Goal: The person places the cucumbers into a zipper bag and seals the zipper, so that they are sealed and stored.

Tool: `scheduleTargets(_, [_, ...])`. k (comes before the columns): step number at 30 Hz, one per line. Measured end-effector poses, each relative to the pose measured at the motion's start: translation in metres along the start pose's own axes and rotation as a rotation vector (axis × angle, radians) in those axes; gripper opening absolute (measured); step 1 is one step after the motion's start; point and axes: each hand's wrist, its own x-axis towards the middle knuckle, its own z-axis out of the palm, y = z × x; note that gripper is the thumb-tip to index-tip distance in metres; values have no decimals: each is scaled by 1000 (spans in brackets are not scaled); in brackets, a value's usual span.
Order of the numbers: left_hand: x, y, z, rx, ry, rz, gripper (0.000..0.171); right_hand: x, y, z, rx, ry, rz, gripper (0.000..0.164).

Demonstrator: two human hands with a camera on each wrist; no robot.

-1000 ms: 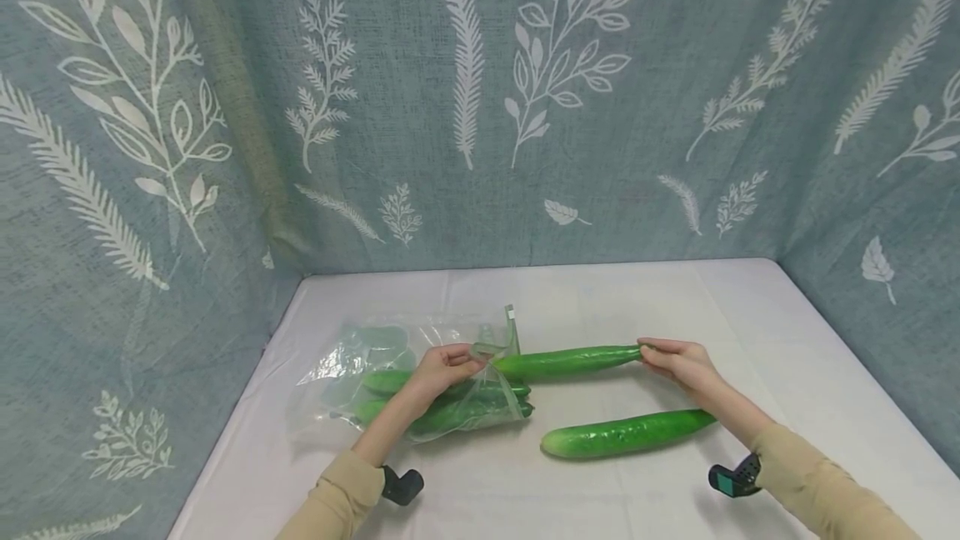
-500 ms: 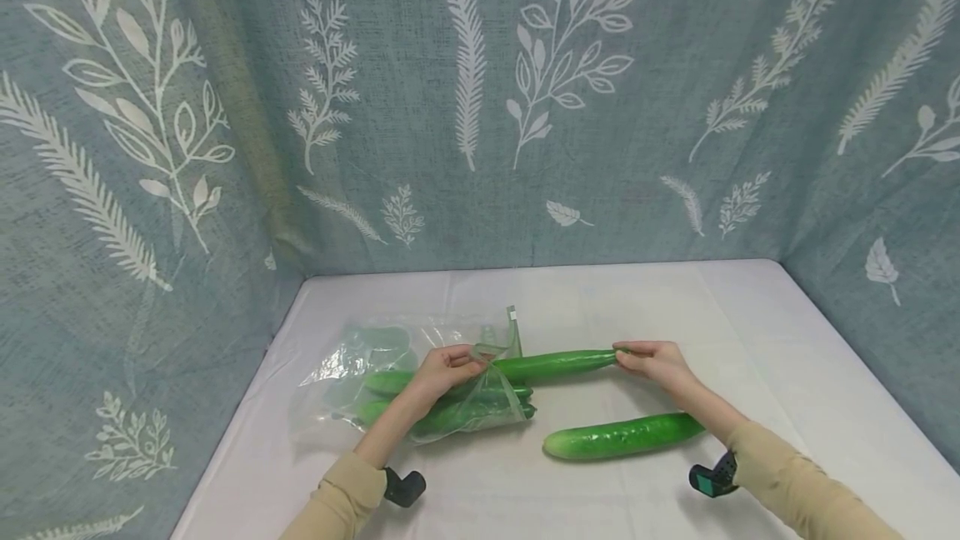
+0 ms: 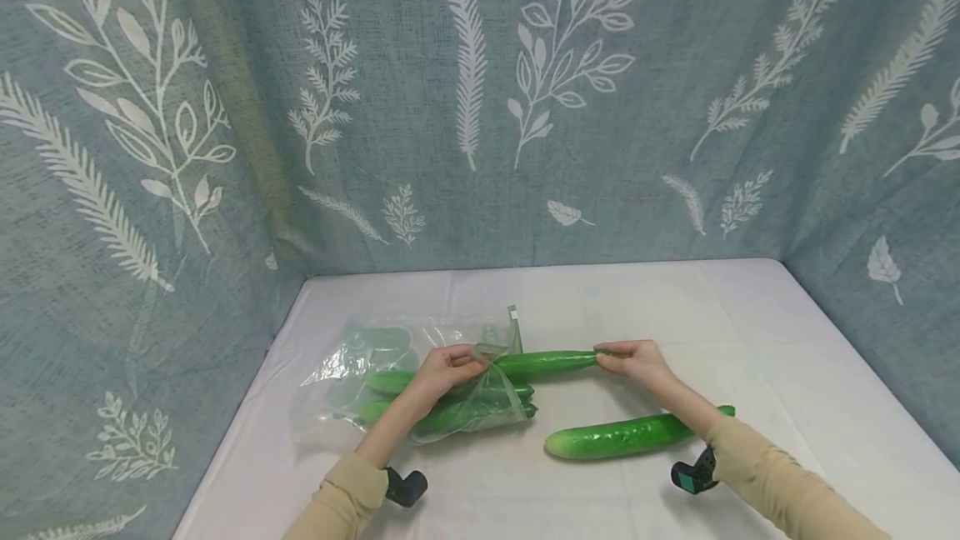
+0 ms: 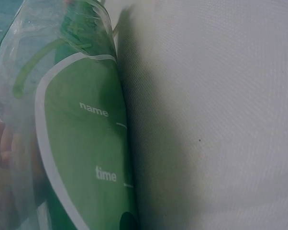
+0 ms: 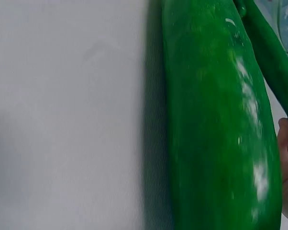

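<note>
A clear plastic zip bag [image 3: 337, 382] lies on the table with two cucumbers [image 3: 457, 417] inside. My left hand [image 3: 444, 372] pinches the upper edge of its mouth. Between finger and thumb, my right hand [image 3: 633, 361] grips the stem end of another cucumber [image 3: 547, 363], whose far end is inside the bag's mouth. A loose cucumber [image 3: 615, 438] lies in front, partly under my right forearm; it fills much of the right wrist view. In the left wrist view the bag's green label [image 4: 86, 134] reads "name" and "time", and the hand shows only dimly through the plastic.
The white-covered table [image 3: 600, 298] backs onto a blue-green curtain [image 3: 480, 107] with white leaf prints, which also hangs at both sides. Dark wrist cameras [image 3: 406, 487] sit below both forearms, just above the cloth.
My right hand has moved left, sliding the held cucumber further into the bag. My left hand stays at the bag's mouth. More of the loose cucumber's right end shows past my forearm.
</note>
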Motion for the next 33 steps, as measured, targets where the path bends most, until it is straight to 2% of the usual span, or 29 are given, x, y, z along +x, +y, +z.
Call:
scheduleTargets(7, [1,-1,0,-3,-10,10,38,6,-6,11,18,-24,-47,38])
scheduleTargets(17, [2,-1,0,-4,-22,3,38,12,-19,33,-69,4,-105,30])
scheduleTargets(26, [3,-2,-1,-36,-44,16,33,13,-25,54,-99,-7,-122,26])
scheduleTargets(33, [2,-3,-1,-47,-71,30,38,14,-31,66,-102,-15,-134,25])
